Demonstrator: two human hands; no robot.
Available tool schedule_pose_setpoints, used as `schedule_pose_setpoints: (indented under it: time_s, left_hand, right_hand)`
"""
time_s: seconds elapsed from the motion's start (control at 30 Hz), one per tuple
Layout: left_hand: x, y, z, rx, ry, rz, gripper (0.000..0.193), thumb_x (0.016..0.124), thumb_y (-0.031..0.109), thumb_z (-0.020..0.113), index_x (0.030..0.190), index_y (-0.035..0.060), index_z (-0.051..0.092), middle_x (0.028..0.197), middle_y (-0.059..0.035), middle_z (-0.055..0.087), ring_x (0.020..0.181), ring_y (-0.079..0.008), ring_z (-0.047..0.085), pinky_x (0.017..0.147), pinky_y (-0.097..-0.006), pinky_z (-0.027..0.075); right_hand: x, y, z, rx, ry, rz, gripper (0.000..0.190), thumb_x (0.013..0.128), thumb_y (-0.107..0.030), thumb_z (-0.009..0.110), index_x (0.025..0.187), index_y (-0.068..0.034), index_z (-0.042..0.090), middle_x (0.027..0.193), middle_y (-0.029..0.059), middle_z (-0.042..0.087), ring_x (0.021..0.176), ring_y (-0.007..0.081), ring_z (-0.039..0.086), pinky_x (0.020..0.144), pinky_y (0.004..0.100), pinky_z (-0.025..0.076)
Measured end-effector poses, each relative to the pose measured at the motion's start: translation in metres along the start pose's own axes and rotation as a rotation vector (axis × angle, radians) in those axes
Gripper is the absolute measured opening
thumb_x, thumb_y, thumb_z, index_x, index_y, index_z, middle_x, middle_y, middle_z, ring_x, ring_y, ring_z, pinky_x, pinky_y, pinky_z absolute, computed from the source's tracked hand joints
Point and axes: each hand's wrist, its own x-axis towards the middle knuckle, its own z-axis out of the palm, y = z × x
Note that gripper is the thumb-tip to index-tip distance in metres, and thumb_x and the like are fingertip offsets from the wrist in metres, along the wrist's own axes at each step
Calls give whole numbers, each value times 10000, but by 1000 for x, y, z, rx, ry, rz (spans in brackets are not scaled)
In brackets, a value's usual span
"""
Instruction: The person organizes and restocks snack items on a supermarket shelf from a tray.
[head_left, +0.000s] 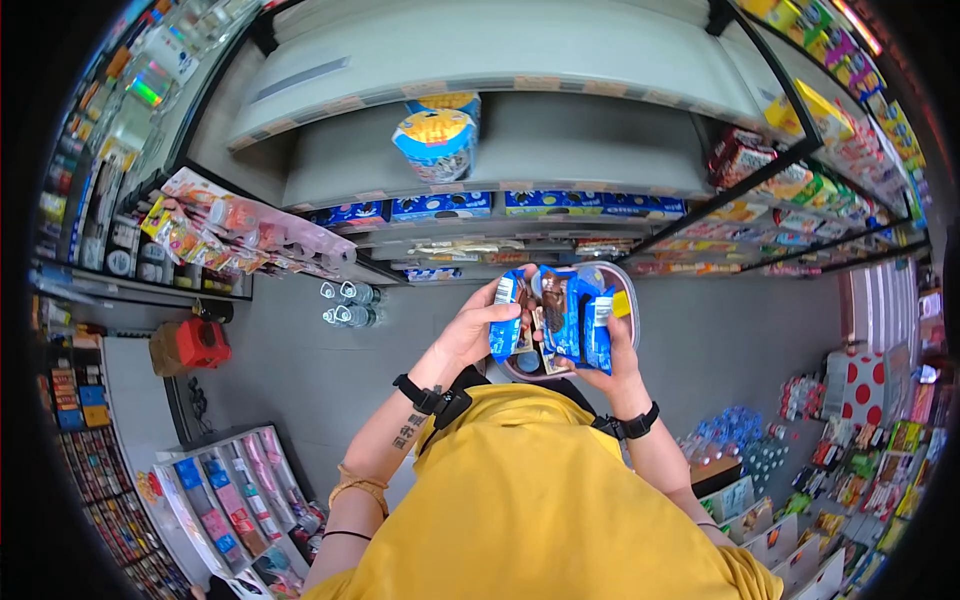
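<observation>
My left hand (480, 322) grips a blue snack packet (506, 315) with its thumb across the front. In my right hand (621, 352) are blue cookie packets (561, 315), with one brown-and-blue face turned up and another packet (599, 330) under the thumb. Both hands are held in front of my yellow shirt, over a pale plastic tub (634, 319). Inside the tub are round-lidded containers, among them one with a blue lid (528, 362), and a yellow item (621, 304). The packets and hands hide much of its contents.
Ahead stands a shelf unit (525, 37) bearing blue-and-yellow tubs (436, 146) and a row of blue boxes (442, 205). Hanging packets (199, 240) jut out at left. Water bottles (352, 304) and a red jerrycan (204, 343) are on the floor. A display rack (232, 495) stands lower left.
</observation>
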Motion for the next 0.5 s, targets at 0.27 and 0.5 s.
schedule_pose_setpoints:
  time_s: [0.27,0.5]
  left_hand:
    - [-6,8,-10,-357,-63,-17,642,921,154,608,1489,36,333,1370,-159,533,1219,-250,580,983,-384,522]
    - [-2,5,-13,-189,-6,-34,487,1032,205,486,1473,53,347,1343,-109,554,1141,-204,619,947,-347,534]
  right_hand:
    - [11,-1,16,-41,-140,-21,785,796,-154,768,1448,-4,359,1354,228,536,1212,386,577,792,421,594]
    - [21,0,34,-142,22,9,615,841,-18,673,1401,-7,417,1261,176,606,1021,284,676,738,375,617]
